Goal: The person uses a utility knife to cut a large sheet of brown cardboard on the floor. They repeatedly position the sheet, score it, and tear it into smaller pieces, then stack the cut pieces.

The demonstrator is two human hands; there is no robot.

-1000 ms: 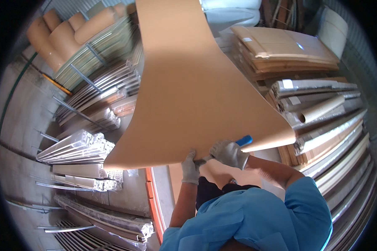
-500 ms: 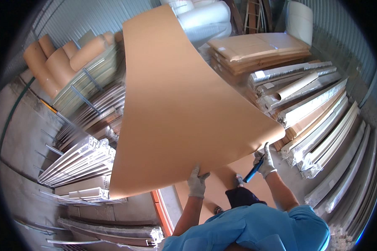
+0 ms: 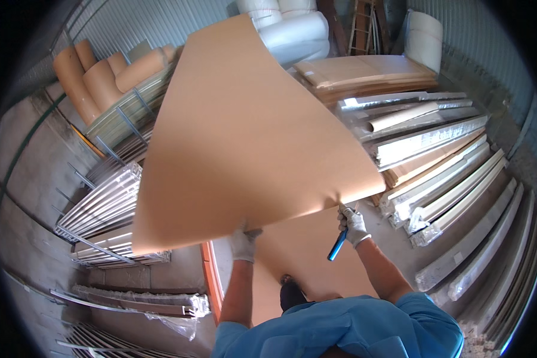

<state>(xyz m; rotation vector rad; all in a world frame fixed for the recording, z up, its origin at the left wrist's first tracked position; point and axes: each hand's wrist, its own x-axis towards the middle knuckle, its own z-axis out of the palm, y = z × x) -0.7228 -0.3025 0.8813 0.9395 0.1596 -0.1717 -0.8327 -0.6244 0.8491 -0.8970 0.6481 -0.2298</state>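
A large sheet of stiff brown paper [image 3: 250,131] stretches away from me, with its near edge raised. My left hand [image 3: 243,244], in a pale work glove, grips that edge near its middle, fingers hidden beneath and thumb to the right. In my gloved right hand [image 3: 355,227] is a blue-handled utility knife [image 3: 338,244], its handle pointing down and left. The right fingers are closed round it close to the sheet's edge, where the paper is dented. Whether a blade shows is too small to tell. More brown paper [image 3: 307,256] lies on the floor below.
Wrapped long profiles [image 3: 432,140] are stacked at the right, with flat cardboard packs [image 3: 364,71] behind. White wrap rolls [image 3: 295,33] stand at the back. Brown paper rolls [image 3: 101,83] and a metal rack of profiles [image 3: 101,197] line the left. An orange strip [image 3: 211,274] edges the floor paper.
Both hands have moved left and the sheet's near edge has shifted left with them. The right hand has turned, with the knife handle now steeper. A dent shows in the paper beside it.
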